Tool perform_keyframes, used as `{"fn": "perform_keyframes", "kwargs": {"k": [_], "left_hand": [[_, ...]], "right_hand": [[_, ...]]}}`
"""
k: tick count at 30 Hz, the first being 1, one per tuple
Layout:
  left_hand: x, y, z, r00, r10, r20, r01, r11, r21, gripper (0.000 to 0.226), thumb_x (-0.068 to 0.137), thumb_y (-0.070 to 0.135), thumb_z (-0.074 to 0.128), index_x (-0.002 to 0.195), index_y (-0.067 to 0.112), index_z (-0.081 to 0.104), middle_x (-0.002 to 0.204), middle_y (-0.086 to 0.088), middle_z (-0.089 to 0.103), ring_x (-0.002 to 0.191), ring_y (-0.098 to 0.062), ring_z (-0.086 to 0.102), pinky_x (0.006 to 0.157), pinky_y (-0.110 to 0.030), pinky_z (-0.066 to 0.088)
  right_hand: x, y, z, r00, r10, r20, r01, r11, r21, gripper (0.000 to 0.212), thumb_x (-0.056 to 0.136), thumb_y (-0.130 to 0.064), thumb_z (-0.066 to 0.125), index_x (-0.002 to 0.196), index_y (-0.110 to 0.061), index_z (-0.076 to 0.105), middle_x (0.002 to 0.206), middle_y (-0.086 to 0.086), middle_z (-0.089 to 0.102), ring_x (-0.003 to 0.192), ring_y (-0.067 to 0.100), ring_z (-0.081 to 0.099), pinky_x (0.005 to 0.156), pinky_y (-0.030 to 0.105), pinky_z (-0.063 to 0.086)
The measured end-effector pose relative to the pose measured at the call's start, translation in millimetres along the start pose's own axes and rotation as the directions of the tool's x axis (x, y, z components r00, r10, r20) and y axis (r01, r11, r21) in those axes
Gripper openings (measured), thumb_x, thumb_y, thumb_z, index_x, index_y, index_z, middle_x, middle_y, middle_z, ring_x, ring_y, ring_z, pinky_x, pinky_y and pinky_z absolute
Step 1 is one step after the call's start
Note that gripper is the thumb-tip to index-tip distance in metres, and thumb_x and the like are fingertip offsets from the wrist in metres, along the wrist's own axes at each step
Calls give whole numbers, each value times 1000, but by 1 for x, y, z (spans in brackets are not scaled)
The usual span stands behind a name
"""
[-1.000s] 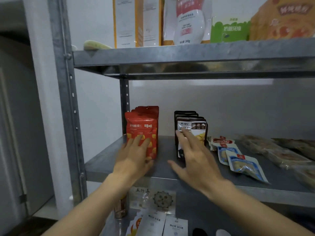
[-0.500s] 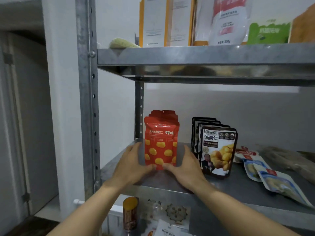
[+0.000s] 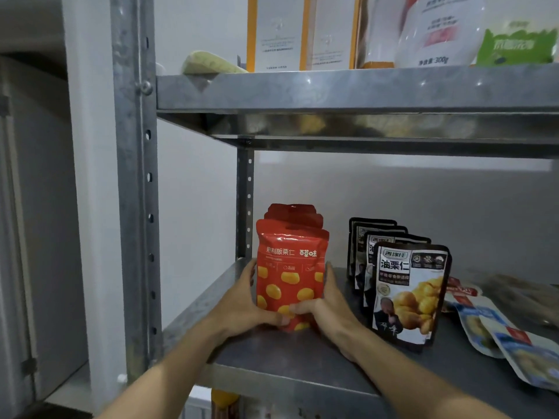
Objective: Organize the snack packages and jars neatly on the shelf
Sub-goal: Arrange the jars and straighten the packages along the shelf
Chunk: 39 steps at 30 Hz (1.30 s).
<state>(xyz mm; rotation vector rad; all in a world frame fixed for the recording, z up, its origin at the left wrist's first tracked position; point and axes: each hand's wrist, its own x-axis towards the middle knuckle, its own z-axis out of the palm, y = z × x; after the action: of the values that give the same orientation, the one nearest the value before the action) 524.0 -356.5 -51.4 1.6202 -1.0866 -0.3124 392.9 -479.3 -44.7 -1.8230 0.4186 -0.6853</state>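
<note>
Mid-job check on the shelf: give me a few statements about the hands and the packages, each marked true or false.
1. The left hand and the right hand grip the red foil pouches printed with yellow chestnuts from either side. True.
2. The black chestnut pouches lie flat on the grey metal shelf. False: they stand upright in a row, right of the red foil pouches.
3. The blue-and-white flat packets lie at the right, apart from both hands. True.
4. The red foil pouches sit at the shelf's right end. False: they stand near its left end, by the perforated post.
</note>
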Motion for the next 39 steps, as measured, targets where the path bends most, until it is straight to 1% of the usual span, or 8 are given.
{"fn": "perform_keyframes", "kwargs": {"k": [4,9,13,16,22,28,35,39], "left_hand": [[3,-2,3,1000,18,25,-18,1000,-1,98,50,23,94,123,50,35,117,15,65,108,-4,63,93,-32,54],[2,0,3,999,2,44,-3,1000,13,86,57,25,92,121,49,39,112,21,66,103,2,63,87,-22,53],[2,-2,3,999,-13,45,12,1000,16,82,59,24,91,119,50,42,110,22,67,103,0,64,92,-28,53],[2,-2,3,999,-26,39,25,1000,13,84,58,23,90,122,47,42,112,19,67,104,-3,64,93,-31,53],[1,-1,2,999,-47,29,46,999,28,79,60,20,90,119,45,44,110,18,68,102,-2,65,93,-30,53],[-1,-2,0,995,-92,38,91,996,13,66,60,32,90,115,40,55,108,16,70,101,-6,66,96,-38,52],[-2,-3,-1,993,-102,55,102,995,-2,67,57,37,90,116,37,59,108,16,71,102,-7,67,97,-41,52],[-1,-3,-1,993,-110,49,110,994,7,69,55,42,89,116,39,58,109,16,70,102,-8,67,97,-42,51]], "right_hand": [[2,1,-2,997,-33,64,31,999,19,89,66,1,77,135,-33,33,114,-10,63,102,3,60,76,18,47],[4,3,-1,997,-60,57,59,998,24,91,68,3,77,139,-32,30,118,-10,61,106,4,58,79,19,47],[2,2,0,995,-70,72,69,998,8,97,58,-8,77,139,-32,30,120,-10,60,107,3,58,79,18,46],[1,2,0,993,-78,84,79,997,-5,90,67,2,77,136,-33,32,118,-12,60,104,1,57,74,13,45],[2,4,0,995,-68,78,69,998,-13,89,68,4,76,134,-35,32,118,-11,60,106,2,57,77,15,45],[3,5,2,995,-51,82,51,999,-4,92,68,3,77,137,-34,29,121,-9,59,108,4,56,80,19,47],[1,7,2,995,-41,93,43,999,-18,100,53,-14,78,139,-34,30,126,-7,58,115,12,57,97,33,49],[0,6,1,993,-35,113,37,999,-21,98,54,-14,77,138,-33,30,126,-6,58,115,11,56,93,29,49]]}}
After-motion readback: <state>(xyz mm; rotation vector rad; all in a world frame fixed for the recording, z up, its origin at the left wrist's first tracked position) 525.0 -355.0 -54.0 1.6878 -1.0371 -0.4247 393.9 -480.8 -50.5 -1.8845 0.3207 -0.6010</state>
